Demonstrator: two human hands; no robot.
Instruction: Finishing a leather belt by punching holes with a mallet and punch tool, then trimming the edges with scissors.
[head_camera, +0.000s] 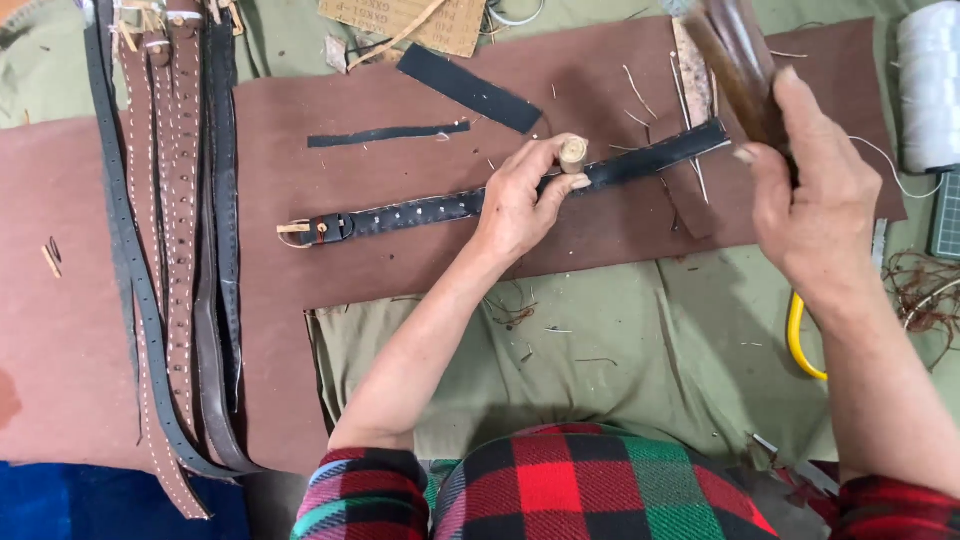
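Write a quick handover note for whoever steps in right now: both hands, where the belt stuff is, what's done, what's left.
Left hand: pins the dark leather belt to the brown leather sheet, holding a pale round wooden punch upright on it.
Right hand: raised, gripping a brown wooden mallet.
Done: holes show along the buckle end.
Left: the strap beyond the punch.
Finished belts lie at left.

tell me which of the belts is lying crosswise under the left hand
The black belt with the buckle at its left end, lying alone across the brown leather sheet. The other belts lie bunched lengthwise at the far left, away from the left hand.
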